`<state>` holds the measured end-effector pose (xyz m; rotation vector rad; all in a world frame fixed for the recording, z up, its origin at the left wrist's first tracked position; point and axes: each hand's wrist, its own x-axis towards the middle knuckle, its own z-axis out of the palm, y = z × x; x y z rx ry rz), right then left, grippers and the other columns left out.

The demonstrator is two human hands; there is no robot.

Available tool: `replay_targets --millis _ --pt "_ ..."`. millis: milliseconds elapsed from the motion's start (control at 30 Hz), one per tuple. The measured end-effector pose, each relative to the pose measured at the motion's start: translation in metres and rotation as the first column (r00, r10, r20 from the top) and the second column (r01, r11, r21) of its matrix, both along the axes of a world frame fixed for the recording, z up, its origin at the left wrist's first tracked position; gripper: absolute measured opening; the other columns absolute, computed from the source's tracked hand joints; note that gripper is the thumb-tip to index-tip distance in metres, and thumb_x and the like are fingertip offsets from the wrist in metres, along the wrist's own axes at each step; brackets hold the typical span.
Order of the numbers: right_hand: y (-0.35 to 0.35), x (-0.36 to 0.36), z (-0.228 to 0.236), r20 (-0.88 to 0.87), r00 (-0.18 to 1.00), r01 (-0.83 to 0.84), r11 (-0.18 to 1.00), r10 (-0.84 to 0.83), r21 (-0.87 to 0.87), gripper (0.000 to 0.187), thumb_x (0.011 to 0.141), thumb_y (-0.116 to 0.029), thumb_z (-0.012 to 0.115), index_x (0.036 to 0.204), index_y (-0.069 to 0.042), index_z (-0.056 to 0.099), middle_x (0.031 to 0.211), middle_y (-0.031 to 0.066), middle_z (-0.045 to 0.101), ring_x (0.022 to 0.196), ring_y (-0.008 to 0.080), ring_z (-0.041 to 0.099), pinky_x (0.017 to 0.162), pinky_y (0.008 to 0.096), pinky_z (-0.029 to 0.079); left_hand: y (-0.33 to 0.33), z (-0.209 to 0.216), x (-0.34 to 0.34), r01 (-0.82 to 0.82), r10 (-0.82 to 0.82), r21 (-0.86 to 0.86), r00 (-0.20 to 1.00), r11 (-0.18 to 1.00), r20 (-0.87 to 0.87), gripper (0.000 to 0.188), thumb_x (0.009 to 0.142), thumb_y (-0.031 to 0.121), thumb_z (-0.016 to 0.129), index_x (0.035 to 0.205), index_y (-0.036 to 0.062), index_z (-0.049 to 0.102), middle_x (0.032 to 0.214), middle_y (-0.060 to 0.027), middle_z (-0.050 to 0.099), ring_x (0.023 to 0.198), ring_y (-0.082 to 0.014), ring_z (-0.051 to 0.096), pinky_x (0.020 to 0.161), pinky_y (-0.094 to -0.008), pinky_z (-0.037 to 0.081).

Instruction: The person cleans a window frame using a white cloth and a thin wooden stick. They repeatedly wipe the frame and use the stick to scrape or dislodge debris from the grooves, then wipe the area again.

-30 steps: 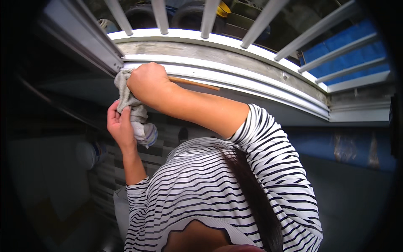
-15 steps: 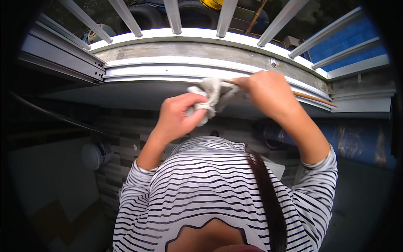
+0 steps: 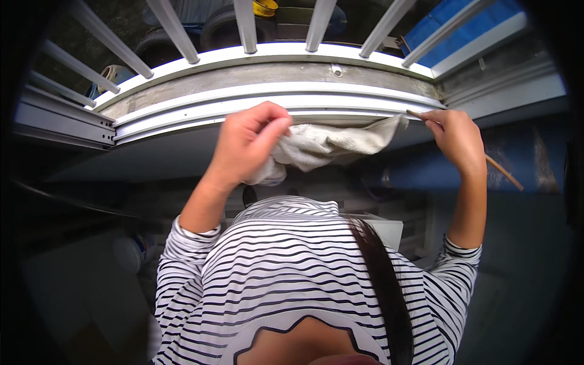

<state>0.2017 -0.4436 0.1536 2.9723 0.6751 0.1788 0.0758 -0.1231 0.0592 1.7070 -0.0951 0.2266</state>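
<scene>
My left hand [image 3: 249, 143] is closed on one end of a whitish cloth [image 3: 331, 143], which stretches to the right and hangs over the inner edge of the white window track [image 3: 201, 112]. Farther right, my right hand [image 3: 456, 137] grips a thin wooden stick [image 3: 504, 172]. One end of the stick pokes out past my fingertips close to the track, and the other trails behind the wrist. A narrow gap separates the cloth's right tip from the stick's front end. The part of the cloth inside my left fist is hidden.
White railing bars [image 3: 246, 27] rise beyond the concrete sill [image 3: 267, 76]. Outside are dark tyres [image 3: 228, 30], a yellow rim [image 3: 264, 7] and a blue sheet [image 3: 456, 30]. A white bucket [image 3: 129, 252] stands low at the left, and a blue wrapped roll [image 3: 420, 164] lies at the right.
My hands have moved apart: the right one went right with the stick, away from the cloth. The cloth, bunched between them before, now spreads out from my left hand. The view has shifted slightly.
</scene>
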Motion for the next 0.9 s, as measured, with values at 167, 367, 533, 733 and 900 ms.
replay_targets --millis 167,367,533,733,900 --pt "-0.030 -0.010 -0.058 0.241 0.964 0.003 0.908 -0.115 0.419 0.018 0.092 -0.017 0.064 0.107 -0.014 0.072 0.092 0.0159 0.070 0.083 0.0350 0.067 0.069 0.0399 0.053 0.014 0.017 -0.005 -0.117 0.108 0.092 0.990 0.989 0.093 0.009 0.094 0.004 0.061 0.096 -0.0024 0.067 0.077 -0.0013 0.065 0.069 -0.0063 0.061 0.062 -0.0186 0.046" --pt "0.002 -0.050 -0.112 -0.177 0.971 0.096 0.413 0.161 0.906 0.018 0.080 -0.003 0.076 0.096 0.001 0.068 0.071 -0.0053 0.056 0.058 -0.0004 0.041 0.051 0.0168 0.030 0.029 0.063 -0.008 -0.144 0.127 0.090 0.977 0.985 0.173 0.011 0.094 0.004 0.062 0.100 -0.0032 0.067 0.081 -0.0024 0.066 0.069 -0.0063 0.062 0.061 -0.0170 0.045" --pt "0.079 -0.069 -0.147 -0.278 0.771 0.119 0.299 0.573 0.947 0.019 0.079 0.002 0.073 0.098 0.001 0.068 0.090 0.0004 0.066 0.060 0.0004 0.044 0.055 0.0165 0.035 0.039 0.100 -0.028 -0.234 0.190 0.171 0.952 0.957 0.240 0.012 0.094 0.004 0.062 0.101 -0.0026 0.068 0.081 -0.0048 0.067 0.068 -0.0082 0.062 0.062 -0.0184 0.048" --pt "0.188 -0.085 -0.173 -0.250 0.469 0.040 0.262 0.847 0.964 0.062 0.074 -0.004 0.078 0.133 -0.011 0.059 0.124 0.0034 0.063 0.066 0.0054 0.044 0.057 0.0195 0.039 0.075 0.168 -0.077 -0.345 0.261 0.102 0.844 0.933 0.468 0.023 0.099 0.011 0.056 0.110 -0.0053 0.067 0.084 -0.0082 0.068 0.077 -0.0100 0.064 0.071 -0.0171 0.047" --pt "0.235 -0.113 -0.198 -0.290 0.517 -0.077 0.381 0.805 0.921 0.065 0.073 -0.005 0.079 0.134 -0.013 0.056 0.116 0.0104 0.062 0.070 0.0235 0.058 0.067 0.0319 0.050 0.121 0.203 -0.111 -0.824 0.252 0.477 0.553 0.305 0.794 0.024 0.096 0.008 0.058 0.110 -0.0109 0.063 0.102 -0.0166 0.068 0.089 -0.0186 0.066 0.084 -0.0282 0.053"
